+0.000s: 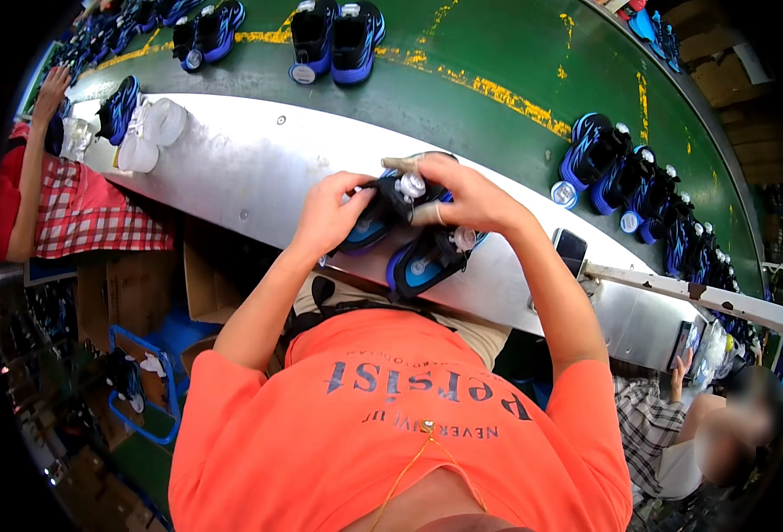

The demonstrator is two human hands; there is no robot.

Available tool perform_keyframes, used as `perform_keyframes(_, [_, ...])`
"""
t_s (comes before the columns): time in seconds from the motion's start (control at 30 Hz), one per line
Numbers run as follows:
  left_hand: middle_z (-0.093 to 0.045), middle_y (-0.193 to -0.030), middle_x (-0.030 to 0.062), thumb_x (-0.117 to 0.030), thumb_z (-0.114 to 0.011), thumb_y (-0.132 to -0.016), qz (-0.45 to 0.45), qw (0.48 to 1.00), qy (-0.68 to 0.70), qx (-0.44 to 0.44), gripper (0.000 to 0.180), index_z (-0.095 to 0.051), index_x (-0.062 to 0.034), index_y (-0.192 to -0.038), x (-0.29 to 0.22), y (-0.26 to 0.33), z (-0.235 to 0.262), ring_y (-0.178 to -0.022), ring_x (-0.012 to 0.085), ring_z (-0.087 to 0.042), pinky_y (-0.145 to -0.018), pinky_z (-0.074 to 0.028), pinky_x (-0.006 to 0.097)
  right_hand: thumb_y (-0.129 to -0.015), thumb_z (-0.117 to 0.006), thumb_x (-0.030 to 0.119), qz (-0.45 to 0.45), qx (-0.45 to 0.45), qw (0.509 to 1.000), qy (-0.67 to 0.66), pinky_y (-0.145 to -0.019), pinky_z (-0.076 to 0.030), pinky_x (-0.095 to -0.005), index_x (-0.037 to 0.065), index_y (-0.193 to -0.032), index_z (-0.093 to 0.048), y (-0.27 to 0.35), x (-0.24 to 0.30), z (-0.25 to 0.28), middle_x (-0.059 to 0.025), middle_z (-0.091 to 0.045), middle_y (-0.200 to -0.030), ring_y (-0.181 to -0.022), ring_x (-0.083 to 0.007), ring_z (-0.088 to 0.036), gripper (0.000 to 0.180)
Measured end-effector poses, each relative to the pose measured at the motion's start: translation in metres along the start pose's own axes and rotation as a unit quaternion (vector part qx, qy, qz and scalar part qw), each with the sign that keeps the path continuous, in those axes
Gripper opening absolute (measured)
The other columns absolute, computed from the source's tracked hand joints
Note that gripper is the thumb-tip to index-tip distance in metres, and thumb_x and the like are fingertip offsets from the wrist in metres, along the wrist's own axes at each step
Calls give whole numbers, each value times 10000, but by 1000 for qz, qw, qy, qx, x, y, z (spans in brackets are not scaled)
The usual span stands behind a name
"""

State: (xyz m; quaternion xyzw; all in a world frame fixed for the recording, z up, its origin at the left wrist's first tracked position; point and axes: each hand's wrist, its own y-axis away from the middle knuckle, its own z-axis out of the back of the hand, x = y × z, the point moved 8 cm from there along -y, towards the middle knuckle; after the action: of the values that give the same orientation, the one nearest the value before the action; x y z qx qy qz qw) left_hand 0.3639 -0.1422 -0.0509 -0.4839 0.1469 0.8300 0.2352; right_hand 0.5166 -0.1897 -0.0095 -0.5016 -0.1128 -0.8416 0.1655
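At the near edge of the metal table, my two hands are on a black and blue shoe [367, 229]. My left hand [328, 215] pinches its left side between thumb and fingers. From the right, my right hand [473, 199] curls round its upper part, with beige coverings on the thumb and a finger. Between those fingers shows a clear, round plastic piece [411, 184] at the shoe's opening. A second shoe [420, 269] of the same kind lies just below, with another clear round piece [463, 238] by it. My hands hide part of the first shoe.
Beyond the metal table [258, 160] runs a green surface [462, 62] bearing a pair of shoes [334, 40] and a row of shoes [591, 155] at right. A phone [571, 248] and a worn metal bar [693, 291] are right. Co-workers sit at both sides.
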Motion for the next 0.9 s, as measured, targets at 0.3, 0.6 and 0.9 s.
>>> perform_keyframes(0.3, [-669, -773, 120, -161, -634, -841, 105, 990, 71, -67, 181, -663, 15, -875, 20, -5, -14, -703, 182, -622, -659, -483, 314, -631, -779, 172, 34, -58, 964, 256, -754, -477, -402, 153, -1087, -599, 7, 22, -10, -94, -538, -969, -928, -320, -531, 491])
perform_keyframes(0.6, [-572, -772, 72, -261, -744, -773, -51, 996, -78, -16, 217, -674, -55, -765, -47, 28, 7, -644, 184, -558, -613, -451, 321, -664, -786, 168, 17, -90, 982, 167, -723, -478, -432, 149, -1184, -571, 17, 8, -10, -154, -568, -891, -845, -366, -583, 564])
perform_keyframes(0.9, [-677, -633, 44, -169, -582, -872, 105, 960, 21, 257, 184, -705, -34, -854, -23, 14, -48, -550, 63, -573, -510, -390, 248, -849, -657, 163, 2, -110, 992, 60, -783, -460, -356, 119, -1235, -582, 42, 3, -3, -131, -554, -929, -897, -289, -560, 396])
